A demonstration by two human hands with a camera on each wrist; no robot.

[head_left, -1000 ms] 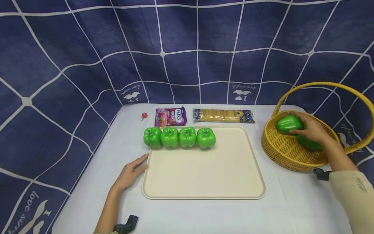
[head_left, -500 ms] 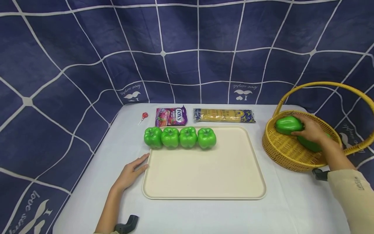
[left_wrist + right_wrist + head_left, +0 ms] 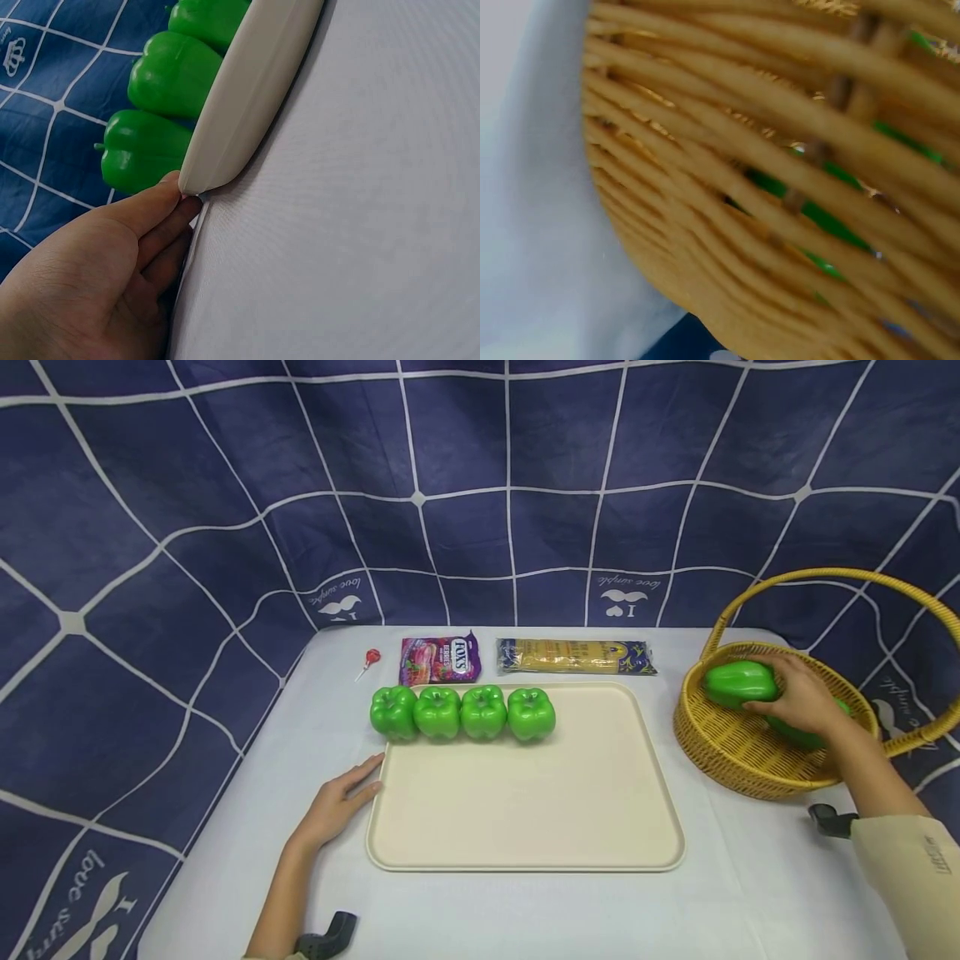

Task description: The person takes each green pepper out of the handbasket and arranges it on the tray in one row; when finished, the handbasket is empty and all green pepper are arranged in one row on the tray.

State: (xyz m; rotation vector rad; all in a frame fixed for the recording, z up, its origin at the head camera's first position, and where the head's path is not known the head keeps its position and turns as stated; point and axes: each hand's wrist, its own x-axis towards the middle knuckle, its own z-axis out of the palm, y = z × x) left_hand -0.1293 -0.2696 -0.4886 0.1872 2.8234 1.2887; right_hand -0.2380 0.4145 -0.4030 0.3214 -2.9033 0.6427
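Note:
My right hand reaches into a yellow wicker basket and grips a green bell pepper, thumb on its near side and fingers on its far side. Another green pepper lies beneath that hand, partly hidden. My left hand lies at the left rim of a cream tray, fingers extended and tips right at the edge. Several green bell peppers stand in a row along the tray's far side. The right wrist view shows mostly the basket's woven wall, hiding the right hand.
Behind the tray lie a purple FOX'S candy bag and a pack of pasta. A red lollipop rests at the far left. The basket's tall handle arches over the right side. A blue checked cloth hangs behind the table.
The pepper in my right hand has shifted slightly left and turned a little within the basket. My left hand and the row of peppers stay put.

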